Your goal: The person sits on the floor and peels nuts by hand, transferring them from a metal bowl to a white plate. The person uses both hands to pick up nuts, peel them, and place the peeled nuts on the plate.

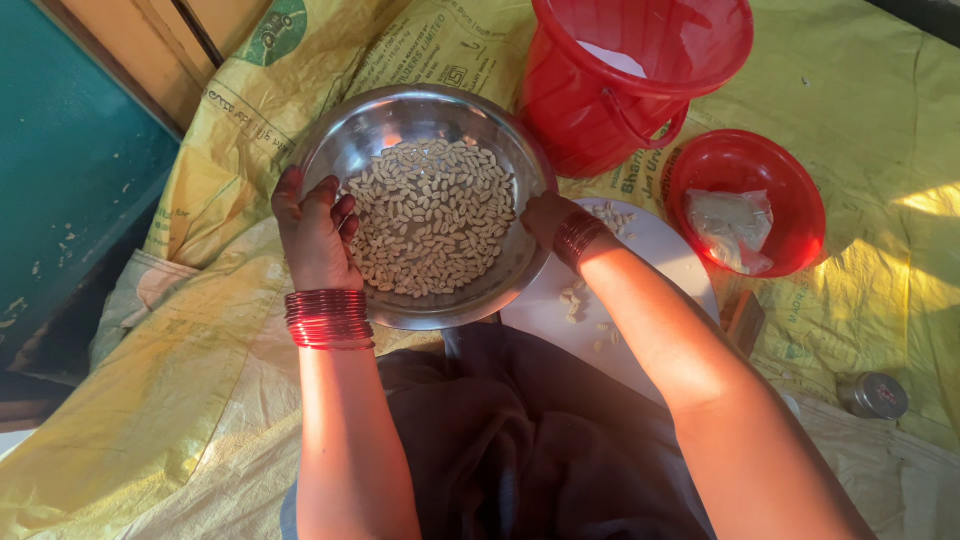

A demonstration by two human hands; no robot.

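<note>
Both hands grip the steel bowl [425,205] of peeled peanuts [432,218] over the lap: left hand [318,235] fingers clenched on the rim, right hand [548,218] clasping the opposite edge. Looks like shaking or winnowing (white plate [650,255] beside); keep it level.

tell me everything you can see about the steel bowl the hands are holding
The steel bowl is round, wide and shallow, of shiny silver metal that reflects light on its inner wall. It sits roughly level and holds a single loose layer of pale shelled peanuts across its bottom. The left hand grips its near-left rim, fingers curled inside; the right hand holds the right rim. It is over a yellow woven sack, overlapping a white plate, just beside a red bucket.
</note>
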